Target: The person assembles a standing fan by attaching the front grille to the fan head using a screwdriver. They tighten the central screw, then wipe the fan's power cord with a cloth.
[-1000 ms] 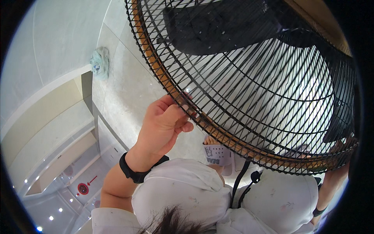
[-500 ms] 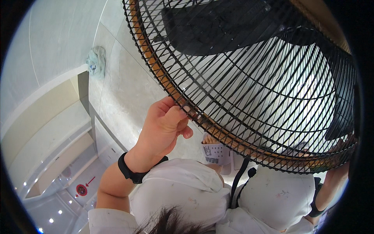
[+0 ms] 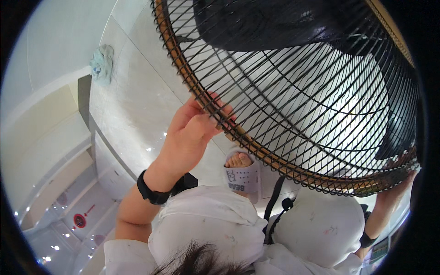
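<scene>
A large round fan guard (image 3: 293,133) of black wire with a gold-brown rim fills the upper right. Dark fan blades (image 3: 256,25) show through the wires. At its lower left edge my left hand (image 3: 190,133) grips the rim, the thumb in front and the fingertips behind the wires. My right hand (image 3: 393,195) is at the lower right edge and holds the rim there; most of its fingers are hidden by the guard and the dark picture border. Each wrist wears a black band.
Below the guard is a foot in a pale slipper (image 3: 242,172) on a glossy tiled floor (image 3: 137,91). A pale green cloth (image 3: 101,64) lies at the left, near a white-edged opening. A black strap (image 3: 274,197) hangs between my white-clothed legs.
The fan guard has tilted and shifted slightly. My left hand has moved up a little along with the rim, and its fingers reach further behind the wires. More of the slipper shows.
</scene>
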Demonstrator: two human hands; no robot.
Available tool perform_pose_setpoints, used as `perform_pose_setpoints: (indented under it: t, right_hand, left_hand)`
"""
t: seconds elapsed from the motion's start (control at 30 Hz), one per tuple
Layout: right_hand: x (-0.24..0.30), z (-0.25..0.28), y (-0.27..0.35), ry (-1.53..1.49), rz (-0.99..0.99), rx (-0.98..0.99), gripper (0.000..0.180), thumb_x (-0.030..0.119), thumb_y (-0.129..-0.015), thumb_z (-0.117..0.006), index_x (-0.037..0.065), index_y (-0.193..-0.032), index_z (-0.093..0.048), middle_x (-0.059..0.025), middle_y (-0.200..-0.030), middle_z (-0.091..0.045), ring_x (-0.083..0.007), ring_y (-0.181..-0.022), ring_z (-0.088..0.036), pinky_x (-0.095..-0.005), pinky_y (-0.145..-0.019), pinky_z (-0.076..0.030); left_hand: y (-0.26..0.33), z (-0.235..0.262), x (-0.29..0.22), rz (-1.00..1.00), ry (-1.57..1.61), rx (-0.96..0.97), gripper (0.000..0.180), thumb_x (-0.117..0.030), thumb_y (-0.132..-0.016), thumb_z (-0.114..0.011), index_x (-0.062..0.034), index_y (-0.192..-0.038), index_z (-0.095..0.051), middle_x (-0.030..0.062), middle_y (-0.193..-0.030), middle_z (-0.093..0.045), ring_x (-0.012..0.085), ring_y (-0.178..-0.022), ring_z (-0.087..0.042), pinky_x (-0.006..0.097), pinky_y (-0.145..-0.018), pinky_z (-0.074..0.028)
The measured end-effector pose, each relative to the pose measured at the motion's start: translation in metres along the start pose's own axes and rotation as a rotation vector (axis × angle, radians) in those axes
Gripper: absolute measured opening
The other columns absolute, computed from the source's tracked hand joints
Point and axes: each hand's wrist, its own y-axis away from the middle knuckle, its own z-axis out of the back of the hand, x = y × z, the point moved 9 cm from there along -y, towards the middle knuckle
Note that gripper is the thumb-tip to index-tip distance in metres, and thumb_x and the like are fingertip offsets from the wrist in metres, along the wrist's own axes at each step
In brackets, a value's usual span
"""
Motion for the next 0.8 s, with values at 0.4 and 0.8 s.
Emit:
perform_pose_setpoints:
  t: [0.4,0.8]
  right_hand:
    - [0.068,-0.037,-0.042,0.352,0.075,-0.042,0.061,0.054,-0.095,-0.038,0.009,-0.135,-0.039,-0.0101,-0.118,-0.055,-0.0043,-0.040,-0.038,-0.0176,-0.037,-0.035]
    - [0.160,-0.112,-0.161,0.573,0.425,0.485,0.063,0.056,-0.095,-0.035,0.007,-0.133,-0.045,-0.0110,-0.108,-0.064,-0.0030,-0.045,-0.042,-0.0176,-0.039,-0.039]
  left_hand:
    - [-0.041,0.024,-0.031,-0.093,0.073,-0.101,0.026,-0.015,-0.088,-0.050,-0.0006,-0.109,-0.052,0.0067,-0.100,-0.061,0.0168,-0.091,-0.060,0.040,-0.080,-0.052]
    - [-0.046,0.008,0.017,-0.178,0.317,-0.184,0.027,-0.025,-0.093,-0.047,-0.0031,-0.107,-0.055,0.0031,-0.096,-0.059,0.0141,-0.085,-0.056,0.036,-0.077,-0.050]
